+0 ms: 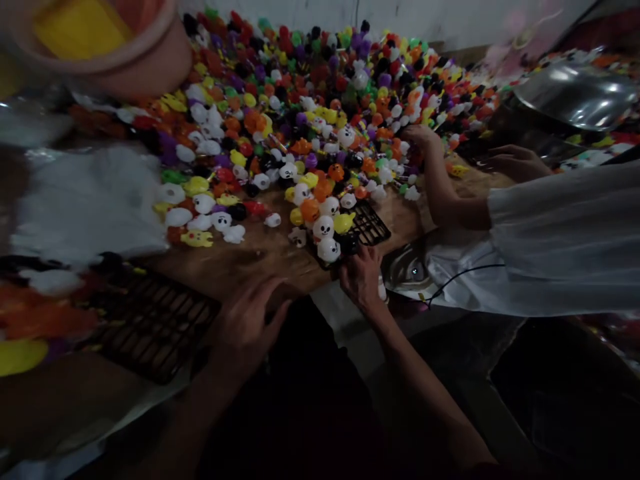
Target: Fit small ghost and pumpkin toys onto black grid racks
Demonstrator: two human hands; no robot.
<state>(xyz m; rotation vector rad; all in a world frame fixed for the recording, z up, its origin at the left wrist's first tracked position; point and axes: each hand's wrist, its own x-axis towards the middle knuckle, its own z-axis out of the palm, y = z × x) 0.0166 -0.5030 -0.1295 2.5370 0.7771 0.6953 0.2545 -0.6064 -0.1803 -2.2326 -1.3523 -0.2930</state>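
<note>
Near the front edge of the wooden table, my right hand [363,277] has its fingers curled at the near edge of a black grid tray [374,223], close to a black toy head. Small toy heads fill the left part of that tray, among them a white skull-faced toy [324,227], an orange toy [310,211] and a yellow toy [344,223]. My left hand [250,313] is slightly blurred at the table edge, its thumb apart from the bent fingers and nothing visible in it. Another black grid tray [160,320] lies just left of it.
A heap of colourful toy heads [300,100] covers the table's back. To the left are a pink tub [145,63] and a white plastic bag [90,200]. At right, a co-worker's hand [423,135] reaches into the heap beside a metal bowl [575,97].
</note>
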